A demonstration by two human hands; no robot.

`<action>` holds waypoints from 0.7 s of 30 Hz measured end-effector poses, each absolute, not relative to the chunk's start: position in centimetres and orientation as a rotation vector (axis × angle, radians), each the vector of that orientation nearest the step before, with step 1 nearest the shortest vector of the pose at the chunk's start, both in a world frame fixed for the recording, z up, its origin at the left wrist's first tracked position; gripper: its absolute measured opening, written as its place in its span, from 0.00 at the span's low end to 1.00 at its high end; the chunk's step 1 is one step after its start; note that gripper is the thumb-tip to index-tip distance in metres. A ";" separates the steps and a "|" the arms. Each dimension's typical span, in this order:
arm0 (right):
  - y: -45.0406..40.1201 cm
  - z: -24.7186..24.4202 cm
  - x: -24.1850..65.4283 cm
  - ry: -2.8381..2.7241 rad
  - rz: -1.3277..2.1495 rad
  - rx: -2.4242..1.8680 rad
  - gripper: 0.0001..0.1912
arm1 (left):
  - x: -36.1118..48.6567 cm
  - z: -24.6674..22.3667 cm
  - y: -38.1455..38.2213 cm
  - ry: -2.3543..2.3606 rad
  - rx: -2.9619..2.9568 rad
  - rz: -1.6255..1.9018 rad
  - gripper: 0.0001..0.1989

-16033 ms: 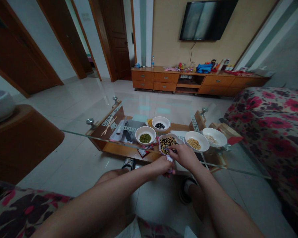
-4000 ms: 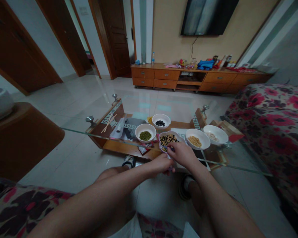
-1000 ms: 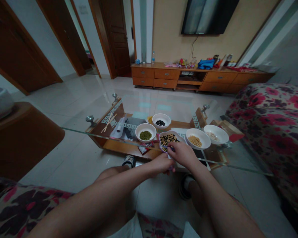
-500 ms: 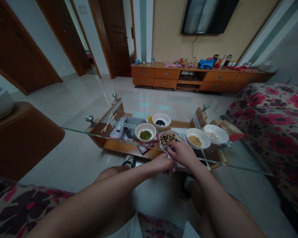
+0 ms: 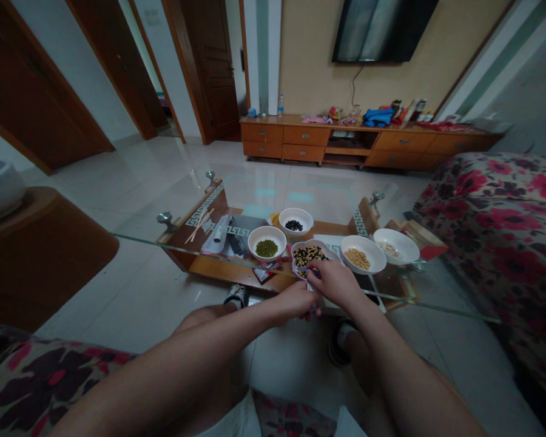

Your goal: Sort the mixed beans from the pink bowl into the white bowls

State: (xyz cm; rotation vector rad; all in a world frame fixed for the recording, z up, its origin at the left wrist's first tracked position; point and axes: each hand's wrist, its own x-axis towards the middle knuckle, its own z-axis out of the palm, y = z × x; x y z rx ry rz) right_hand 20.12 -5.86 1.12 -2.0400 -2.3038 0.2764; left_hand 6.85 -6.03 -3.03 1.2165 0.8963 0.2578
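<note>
My right hand (image 5: 335, 280) is closed in a pinch over the near edge of a scalloped white tray (image 5: 333, 257) with a purple rim. From its fingers a slim purplish tool (image 5: 301, 269) points left into the tray; its tip is too small to make out. Mixed black, yellow and green beans (image 5: 310, 255) lie in the tray. Just below the tray's near edge, my left hand (image 5: 296, 301) is curled shut, and what it grips is hidden. Around the tray stand white bowls of green beans (image 5: 266, 248), black beans (image 5: 294, 225) and yellow soybeans (image 5: 357, 259).
A fourth white bowl (image 5: 404, 247) with a few pale pieces stands at the right. Everything rests on a glass table (image 5: 173, 206) with exposed edges. Chopsticks (image 5: 198, 224) show at the left, a cardboard box (image 5: 425, 240) at the right. Floral sofas flank me.
The purplish tool in my right hand shows a little more clearly over the beans. Both hands and the bowls stay almost in the same place.
</note>
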 end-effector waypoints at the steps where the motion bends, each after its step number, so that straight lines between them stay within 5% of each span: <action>1: -5.9 1.1 20.1 -2.306 0.282 -2.040 0.16 | 6.8 -3.0 -6.0 0.893 1.209 0.262 0.06; 21: -6.0 1.4 19.8 -2.356 0.269 -1.976 0.17 | 6.7 -2.5 -6.2 0.898 1.227 0.260 0.06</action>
